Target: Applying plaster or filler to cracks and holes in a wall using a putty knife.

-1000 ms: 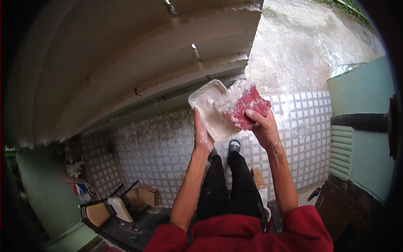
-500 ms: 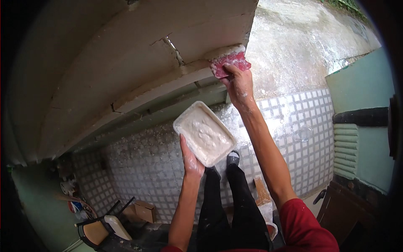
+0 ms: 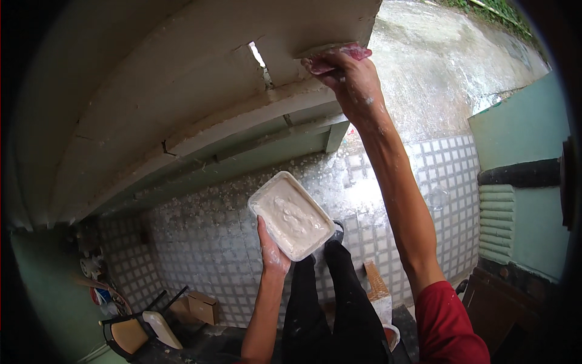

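Observation:
My left hand (image 3: 273, 250) grips the lower left side of a rectangular white tub (image 3: 328, 238), with the thumb along its wall. Wet off-white filler paste (image 3: 292, 212) covers the inside of the tub, its surface uneven. With my right arm stretched up, my right hand (image 3: 359, 85) is closed on a pinkish-red putty spreader (image 3: 357, 52) smeared with paste. The spreader's edge lies against the pale overhead surface (image 3: 200, 79), close to its right end. White splashes dot my right hand and forearm.
A bright gap (image 3: 257, 54) cuts through the overhead surface, left of the spreader. Below lies a tiled floor (image 3: 200, 242) spotted white. A chair (image 3: 126, 335) and a cardboard box (image 3: 203, 307) stand lower left; a paste-stained board (image 3: 378, 282) is beside my legs.
My right hand has moved upward with the spreader, which now lies flatter against the overhead surface. The tub in my left hand sits slightly lower in view.

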`<move>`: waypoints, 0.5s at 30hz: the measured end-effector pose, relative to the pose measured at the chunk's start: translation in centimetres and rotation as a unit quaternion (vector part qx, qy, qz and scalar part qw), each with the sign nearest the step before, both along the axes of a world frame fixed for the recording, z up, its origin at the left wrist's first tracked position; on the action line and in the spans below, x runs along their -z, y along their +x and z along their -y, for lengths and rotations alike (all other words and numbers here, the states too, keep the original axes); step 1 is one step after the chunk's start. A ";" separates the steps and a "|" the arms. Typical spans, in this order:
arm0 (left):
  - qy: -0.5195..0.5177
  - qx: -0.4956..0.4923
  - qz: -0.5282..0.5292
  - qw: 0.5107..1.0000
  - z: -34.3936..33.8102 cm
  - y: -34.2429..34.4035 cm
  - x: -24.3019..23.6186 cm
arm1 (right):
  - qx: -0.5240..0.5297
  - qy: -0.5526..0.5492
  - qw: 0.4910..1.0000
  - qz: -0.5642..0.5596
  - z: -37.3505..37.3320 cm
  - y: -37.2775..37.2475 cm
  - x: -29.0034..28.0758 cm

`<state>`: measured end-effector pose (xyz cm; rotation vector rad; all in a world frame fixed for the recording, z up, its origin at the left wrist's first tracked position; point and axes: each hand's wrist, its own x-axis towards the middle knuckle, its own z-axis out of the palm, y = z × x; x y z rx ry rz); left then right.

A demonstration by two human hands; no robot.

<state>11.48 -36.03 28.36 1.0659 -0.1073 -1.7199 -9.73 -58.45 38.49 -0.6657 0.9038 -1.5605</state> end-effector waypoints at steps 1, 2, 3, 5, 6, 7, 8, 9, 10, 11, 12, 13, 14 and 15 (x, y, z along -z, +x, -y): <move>0.001 -0.003 -0.002 1.000 -0.3 0.4 0.1 | -0.008 0.005 1.000 -0.010 -0.4 0.1 0.3; 0.002 -0.005 -0.002 1.000 -0.5 0.6 0.2 | -0.011 0.006 1.000 -0.009 -1.2 0.2 0.4; 0.003 -0.005 -0.001 1.000 -0.9 0.8 0.3 | 0.009 0.026 1.000 -0.001 -2.4 0.2 0.4; 0.001 -0.004 -0.003 1.000 -1.1 0.7 0.5 | 0.028 0.045 0.999 0.005 -3.8 -0.8 1.0; 0.010 -0.005 0.000 1.000 -1.4 0.7 0.4 | 0.041 0.054 0.997 -0.030 -4.3 -1.4 2.1; 0.015 -0.002 -0.005 1.000 -1.4 0.3 0.3 | 0.058 0.060 0.994 -0.072 -4.7 -2.6 2.8; 0.012 -0.001 -0.007 1.000 -1.5 0.4 0.3 | 0.063 0.027 0.989 -0.132 -4.8 -2.9 3.9; 0.015 -0.001 -0.004 1.000 -1.6 0.5 0.4 | 0.081 0.013 0.984 -0.157 -4.9 -3.1 5.0; 0.019 -0.001 0.001 1.000 -1.8 0.8 0.5 | 0.128 -0.021 0.970 -0.205 -4.8 -2.4 5.4; 0.017 0.001 0.000 1.000 -2.0 0.9 0.6 | 0.175 -0.055 0.950 -0.252 -4.7 -1.7 5.7; 0.018 0.000 0.007 1.000 -2.2 1.1 0.8 | 0.223 -0.066 0.914 -0.332 -5.1 -1.1 5.8; 0.020 -0.003 0.016 1.000 -2.4 1.3 0.9 | 0.205 -0.039 0.891 -0.404 -5.4 -1.1 5.7; 0.018 -0.002 0.016 1.000 -2.6 1.4 1.0 | 0.232 -0.087 0.858 -0.450 -5.2 -0.9 5.8; 0.022 -0.005 0.022 1.000 -2.7 1.7 1.3 | 0.259 -0.134 0.819 -0.494 -5.0 -0.7 6.0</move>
